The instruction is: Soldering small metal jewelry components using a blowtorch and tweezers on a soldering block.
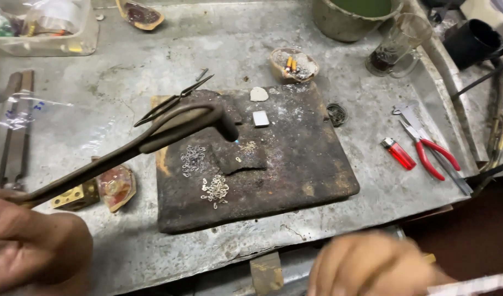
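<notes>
My left hand (pixel 32 249) at the lower left grips the handle of a long dark torch (pixel 153 134). Its bent nozzle points down at a charred soldering board (pixel 295 164), with a small blue flame at the tip. Two heaps of tiny silver links (pixel 205 175) lie on the board left of a small dark slab (pixel 240 156). My right hand (pixel 372 268), blurred at the bottom edge, is closed on a thin white strip (pixel 471 284). A small white square (pixel 260 118) and a pale lump (pixel 258 94) rest near the board's far edge.
Tweezers (pixel 172 100) lie at the board's far left corner. Red-handled pliers (pixel 432 153), a red lighter (pixel 398 153) and a wire coil (pixel 336 114) sit to the right. A glass mug (pixel 397 46), a bowl (pixel 350 16) and a small ash dish (pixel 294 64) stand behind.
</notes>
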